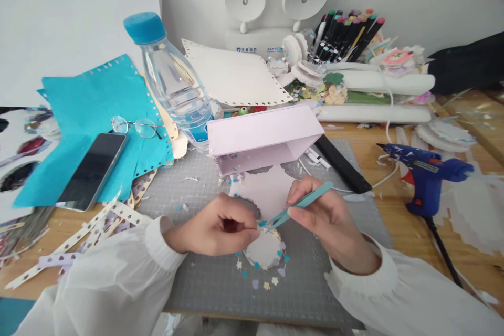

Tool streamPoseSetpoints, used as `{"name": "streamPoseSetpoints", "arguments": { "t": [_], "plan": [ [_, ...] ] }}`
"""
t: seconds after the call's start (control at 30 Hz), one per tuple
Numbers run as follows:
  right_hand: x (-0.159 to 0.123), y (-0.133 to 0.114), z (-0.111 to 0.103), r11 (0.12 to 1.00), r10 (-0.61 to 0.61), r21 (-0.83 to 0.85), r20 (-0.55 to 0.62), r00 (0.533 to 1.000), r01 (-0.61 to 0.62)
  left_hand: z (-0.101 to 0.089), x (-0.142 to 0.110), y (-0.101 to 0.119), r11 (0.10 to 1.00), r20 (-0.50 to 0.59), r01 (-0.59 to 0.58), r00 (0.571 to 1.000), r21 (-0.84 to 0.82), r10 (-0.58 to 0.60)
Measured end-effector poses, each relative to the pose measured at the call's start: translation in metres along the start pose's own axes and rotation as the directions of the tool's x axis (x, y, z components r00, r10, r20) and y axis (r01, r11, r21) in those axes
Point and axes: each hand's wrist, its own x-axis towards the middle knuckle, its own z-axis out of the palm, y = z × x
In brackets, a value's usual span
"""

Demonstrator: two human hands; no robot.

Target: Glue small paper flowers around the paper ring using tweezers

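My right hand [321,212] grips a pair of teal tweezers [303,203] between thumb and fingers. Their tips point down and left, beside the fingertips of my left hand [220,226]. That hand is closed in a pinch at the upper edge of a round white paper piece [265,251]; what exactly it pinches is too small to make out. Tiny blue, cream and lilac paper flowers and hearts ring the round piece on thin strands. Behind it lies a pale scalloped paper sheet [262,189], partly under an open lilac paper box [268,136].
A grey cutting mat [205,278] covers the table's middle. To the right lies a blue glue gun [423,173] with its cord. A water bottle [173,79], phone [92,170], glasses [136,126] and turquoise paper [94,94] are at left; markers [350,37] stand behind.
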Motion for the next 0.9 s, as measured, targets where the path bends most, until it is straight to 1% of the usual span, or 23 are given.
{"name": "streamPoseSetpoints", "arguments": {
  "t": [0.07, 0.2, 0.3, 0.47, 0.57, 0.7, 0.83, 0.9],
  "plan": [
    [0.001, -0.001, 0.0, 0.998, 0.042, 0.047, -0.01, 0.999, -0.042, 0.0, 0.0, 0.0, 1.0, -0.001, -0.003, 1.0, -0.001, 0.003],
    [0.004, -0.005, -0.001, 0.969, 0.141, 0.216, -0.081, 0.987, -0.12, 0.0, 0.001, 0.001, 1.0, 0.0, -0.003, 1.0, -0.01, 0.003],
    [0.007, -0.008, -0.001, 0.946, 0.176, 0.296, -0.113, 0.978, -0.136, 0.0, 0.002, 0.001, 1.0, 0.007, -0.002, 1.0, -0.007, 0.002],
    [0.009, -0.007, 0.0, 0.914, 0.215, 0.383, -0.17, 0.962, -0.136, 0.002, 0.003, 0.002, 1.0, 0.033, 0.005, 0.999, 0.015, -0.006],
    [0.01, -0.006, 0.0, 0.912, 0.206, 0.391, -0.169, 0.964, -0.127, 0.003, 0.004, 0.003, 0.999, 0.009, -0.008, 1.0, 0.034, 0.007],
    [0.011, -0.005, -0.001, 0.928, 0.169, 0.36, -0.161, 0.972, -0.101, 0.003, 0.004, 0.001, 0.996, -0.014, 0.005, 1.0, 0.084, -0.004],
    [0.014, -0.003, -0.003, 0.948, 0.13, 0.315, -0.249, 0.96, -0.046, 0.003, 0.004, 0.0, 0.992, -0.008, -0.008, 1.0, 0.126, 0.009],
    [0.017, -0.001, -0.005, 0.951, 0.118, 0.308, -0.291, 0.949, -0.024, 0.003, 0.004, 0.001, 0.991, -0.004, 0.003, 1.0, 0.137, -0.002]
  ]
}}
